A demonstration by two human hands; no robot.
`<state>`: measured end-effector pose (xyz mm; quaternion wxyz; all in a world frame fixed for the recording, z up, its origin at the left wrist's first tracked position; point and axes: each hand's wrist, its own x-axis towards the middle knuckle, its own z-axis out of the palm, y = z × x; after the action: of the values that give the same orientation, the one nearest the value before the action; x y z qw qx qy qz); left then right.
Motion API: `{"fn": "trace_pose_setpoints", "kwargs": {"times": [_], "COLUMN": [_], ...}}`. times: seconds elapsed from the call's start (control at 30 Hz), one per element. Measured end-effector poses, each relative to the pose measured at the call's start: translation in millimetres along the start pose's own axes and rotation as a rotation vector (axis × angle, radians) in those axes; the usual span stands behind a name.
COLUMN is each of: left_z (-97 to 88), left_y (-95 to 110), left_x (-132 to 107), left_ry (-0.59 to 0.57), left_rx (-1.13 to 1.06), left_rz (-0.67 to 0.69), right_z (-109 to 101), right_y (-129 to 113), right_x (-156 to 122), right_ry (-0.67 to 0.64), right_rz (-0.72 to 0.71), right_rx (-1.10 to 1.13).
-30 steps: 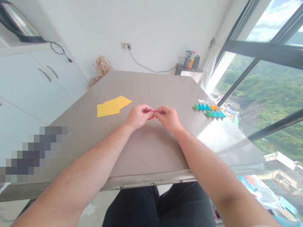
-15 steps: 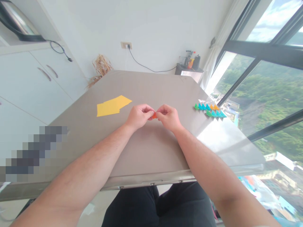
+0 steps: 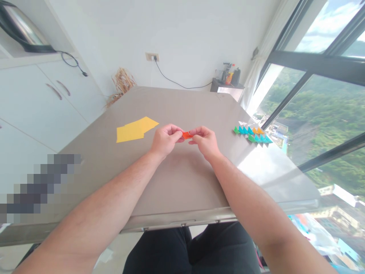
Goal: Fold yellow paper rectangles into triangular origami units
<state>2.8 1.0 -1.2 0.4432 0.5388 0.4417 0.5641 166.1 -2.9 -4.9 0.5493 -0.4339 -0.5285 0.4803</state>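
Observation:
A small folded piece of orange-red paper (image 3: 187, 135) is held above the table between both hands. My left hand (image 3: 167, 140) pinches its left end with thumb and fingers. At the other end, my right hand (image 3: 204, 140) has its fingertips closed on the paper's right edge. Parts of the paper are hidden behind the fingers. To the left lie yellow paper sheets (image 3: 134, 129), overlapping flat on the table. Over on the right stand two rows of small folded paper boats (image 3: 247, 130) in green, blue and orange.
The grey-brown table (image 3: 182, 182) reaches from my lap toward the wall. A window (image 3: 325, 99) runs along its right side. Dried plant stalks (image 3: 122, 82) stand beyond the far left corner, and a small cabinet (image 3: 228, 88) with bottles stands at the far right.
More of the orange-red paper now shows between the hands. My right fingers have loosened and shifted slightly to the right along it.

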Motion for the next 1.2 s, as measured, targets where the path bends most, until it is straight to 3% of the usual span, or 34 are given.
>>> {"fn": "trace_pose_setpoints", "kwargs": {"times": [0.17, 0.43, 0.7, 0.83, 1.2], "left_z": [0.3, -0.6, 1.5, 1.8, 0.4], "left_y": [-4.1, -10.9, -7.7, -7.5, -12.0], "left_x": [1.4, 1.1, -0.3, -0.5, 1.9], "left_ry": [0.022, 0.046, 0.055, 0.042, 0.027], "left_rx": [-0.016, 0.085, -0.020, -0.007, 0.010], "left_rz": [0.012, 0.107, 0.087, 0.068, 0.070], "right_z": [-0.5, 2.9, 1.9, 0.6, 0.7], "right_y": [3.0, 7.5, 5.8, 7.2, 11.8], "right_x": [1.6, 3.0, 2.1, 1.8, 1.3], "right_ry": [0.019, 0.050, 0.002, -0.011, 0.031], "right_rz": [0.006, 0.013, -0.007, -0.022, -0.228], "right_rx": [0.034, -0.117, 0.037, -0.060, -0.381]}}
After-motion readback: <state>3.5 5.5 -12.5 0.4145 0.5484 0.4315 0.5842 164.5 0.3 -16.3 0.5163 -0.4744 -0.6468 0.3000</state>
